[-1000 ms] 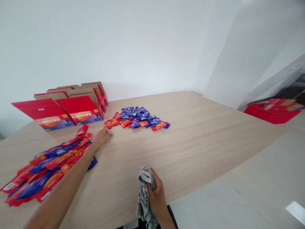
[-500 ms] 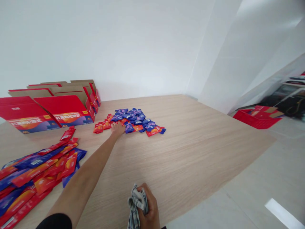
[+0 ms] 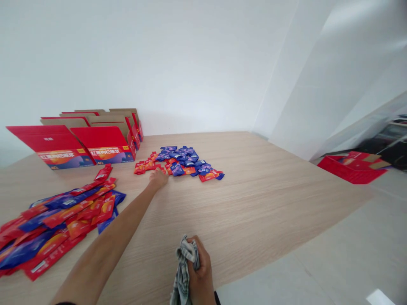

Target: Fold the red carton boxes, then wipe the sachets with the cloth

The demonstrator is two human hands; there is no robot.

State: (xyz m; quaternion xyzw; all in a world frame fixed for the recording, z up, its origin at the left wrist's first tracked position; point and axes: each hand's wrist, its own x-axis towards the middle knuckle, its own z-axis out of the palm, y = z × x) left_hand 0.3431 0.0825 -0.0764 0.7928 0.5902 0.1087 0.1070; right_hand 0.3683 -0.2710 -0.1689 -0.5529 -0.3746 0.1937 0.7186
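My left hand (image 3: 159, 178) reaches across the table to the near edge of a pile of small red and blue sachets (image 3: 184, 159). Its fingers, small and partly blurred, look stretched out against the red sachets. Close to me, my right hand (image 3: 201, 267) is closed around a crumpled grey checked cloth (image 3: 183, 267), which hangs down from the fist. Left of my forearm lies a larger heap of long red and blue sachets (image 3: 68, 216), partly overlapping one another.
Several open red cartons (image 3: 110, 148) stand in rows at the back left of the wooden table (image 3: 254, 186), near the white wall (image 3: 197, 63). A red bin (image 3: 351, 169) with cardboard inside stands beyond the table's right edge.
The view has shifted, so cartons and sachet heap appear further right. My left hand stays at the pile's near edge, while my right hand still grips the cloth.
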